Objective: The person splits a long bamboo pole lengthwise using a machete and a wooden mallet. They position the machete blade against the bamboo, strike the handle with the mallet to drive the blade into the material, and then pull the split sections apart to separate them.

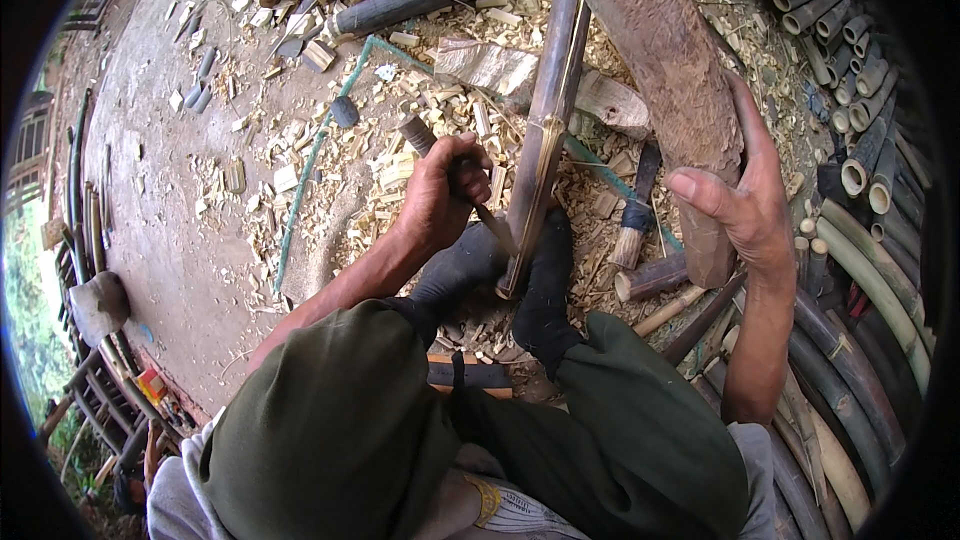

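Right, bamboo pole (546, 110): just right of the left fingers, long axis running away from the person, near end down between the dark-clad feet (460, 265). Left hand (447, 190) is the nearer one, fingers curled tight round the handle of a chisel-like tool (418, 136); blade slants down-right from them to the pole's left side, near its lower end. Actual contact: can't tell from where I stand. Right hand (745, 200), well right of the pole, thumb and fingers clamped on a thick wooden block (675, 80) angling up-left from them. Pale chips (285, 178) litter left of the left fingers. Light log (612, 102) crosswise behind the pole; bamboo tubes (858, 172) stacked right of the right hand.
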`<state>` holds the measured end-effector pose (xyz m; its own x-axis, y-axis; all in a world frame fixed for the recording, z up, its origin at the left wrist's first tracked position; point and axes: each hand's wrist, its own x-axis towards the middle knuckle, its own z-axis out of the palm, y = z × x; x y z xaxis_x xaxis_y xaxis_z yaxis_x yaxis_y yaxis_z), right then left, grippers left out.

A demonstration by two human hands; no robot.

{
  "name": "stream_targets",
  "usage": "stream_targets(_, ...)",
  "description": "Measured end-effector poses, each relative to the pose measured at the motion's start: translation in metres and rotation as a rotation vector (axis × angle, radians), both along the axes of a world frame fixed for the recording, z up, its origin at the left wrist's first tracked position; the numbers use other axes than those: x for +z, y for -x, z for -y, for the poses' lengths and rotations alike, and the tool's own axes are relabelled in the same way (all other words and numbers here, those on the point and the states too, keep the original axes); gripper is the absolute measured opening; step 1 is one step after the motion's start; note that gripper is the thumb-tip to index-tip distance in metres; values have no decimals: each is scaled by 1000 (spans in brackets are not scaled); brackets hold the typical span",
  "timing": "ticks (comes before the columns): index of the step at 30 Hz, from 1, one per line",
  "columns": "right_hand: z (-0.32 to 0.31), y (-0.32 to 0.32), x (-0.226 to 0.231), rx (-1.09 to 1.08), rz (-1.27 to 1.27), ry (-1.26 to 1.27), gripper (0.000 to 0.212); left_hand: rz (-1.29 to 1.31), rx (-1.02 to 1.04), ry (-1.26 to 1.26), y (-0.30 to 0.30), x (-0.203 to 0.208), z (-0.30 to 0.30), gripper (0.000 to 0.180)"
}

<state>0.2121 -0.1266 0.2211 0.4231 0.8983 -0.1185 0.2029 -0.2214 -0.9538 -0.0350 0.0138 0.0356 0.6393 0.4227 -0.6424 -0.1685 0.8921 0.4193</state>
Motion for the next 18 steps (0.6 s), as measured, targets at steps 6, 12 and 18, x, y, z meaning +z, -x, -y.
stream_targets(6, -11, 4, 22, 16, 50, -27, 109, 1, -52, -221, -6, 17, 18, 43)
stream_targets(12, -42, 22, 16, 610, 721, 223, 98, -17, -195, -439, -12, 42, 40, 36)
stream_targets(18, -44, 7, 18, 424, 371, -84, 93, -39, -414, -480, -23, 49, 44, 27)
